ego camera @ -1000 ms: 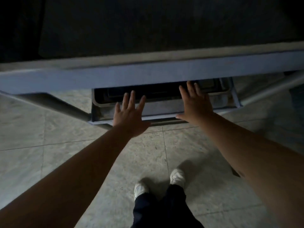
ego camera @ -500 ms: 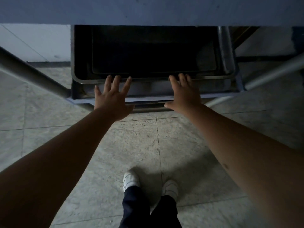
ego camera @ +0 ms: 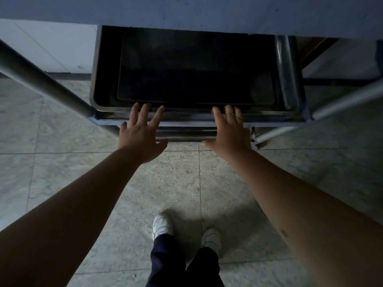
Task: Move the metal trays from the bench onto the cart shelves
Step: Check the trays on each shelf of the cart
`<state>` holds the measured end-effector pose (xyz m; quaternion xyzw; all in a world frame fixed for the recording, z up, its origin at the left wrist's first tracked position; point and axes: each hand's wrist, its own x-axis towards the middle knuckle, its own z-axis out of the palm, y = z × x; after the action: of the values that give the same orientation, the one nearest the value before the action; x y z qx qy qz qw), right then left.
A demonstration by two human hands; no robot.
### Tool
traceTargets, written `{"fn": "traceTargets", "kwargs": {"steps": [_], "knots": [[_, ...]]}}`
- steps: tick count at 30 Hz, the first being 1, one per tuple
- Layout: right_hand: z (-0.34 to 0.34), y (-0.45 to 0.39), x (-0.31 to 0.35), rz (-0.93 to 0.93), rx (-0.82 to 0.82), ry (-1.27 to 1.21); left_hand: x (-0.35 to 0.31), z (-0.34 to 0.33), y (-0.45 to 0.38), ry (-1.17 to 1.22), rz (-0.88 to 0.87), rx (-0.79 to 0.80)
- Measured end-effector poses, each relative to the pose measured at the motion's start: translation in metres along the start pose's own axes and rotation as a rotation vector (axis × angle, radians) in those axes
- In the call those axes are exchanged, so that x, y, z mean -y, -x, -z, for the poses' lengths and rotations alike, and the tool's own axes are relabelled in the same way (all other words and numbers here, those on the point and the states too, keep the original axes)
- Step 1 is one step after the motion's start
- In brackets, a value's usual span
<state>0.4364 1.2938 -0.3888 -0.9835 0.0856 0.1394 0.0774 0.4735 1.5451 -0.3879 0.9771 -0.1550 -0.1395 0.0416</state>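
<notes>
Dark rectangular metal tray (ego camera: 194,69) sits on the cart's low blue-framed shelf (ego camera: 186,122). Left hand (ego camera: 141,137) and right hand (ego camera: 229,135) are spread flat, fingertips at its near rim, gripping nothing. Recommend pushing evenly until fully seated.

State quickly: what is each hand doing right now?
Left hand: open, fingers spread, at the tray rim, holding nothing.
Right hand: open, flat at the same rim, holding nothing.
</notes>
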Motion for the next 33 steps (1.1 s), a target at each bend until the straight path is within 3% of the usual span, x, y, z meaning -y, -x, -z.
{"fn": "traceTargets", "kwargs": {"steps": [21,23,26,33], "knots": [[-0.023,0.046,-0.014,0.108,-0.058,0.056,-0.008,-0.024,0.038,0.027,-0.047,-0.065],[-0.041,0.056,-0.016,0.239,-0.073,0.057,-0.01,-0.04,0.048,0.031,-0.061,-0.05],[-0.08,0.07,-0.017,0.471,0.045,0.159,-0.009,-0.078,0.063,0.025,-0.096,0.112],[-0.162,0.016,-0.021,0.232,0.194,0.098,0.012,-0.163,0.03,0.0,-0.033,0.263]]}}
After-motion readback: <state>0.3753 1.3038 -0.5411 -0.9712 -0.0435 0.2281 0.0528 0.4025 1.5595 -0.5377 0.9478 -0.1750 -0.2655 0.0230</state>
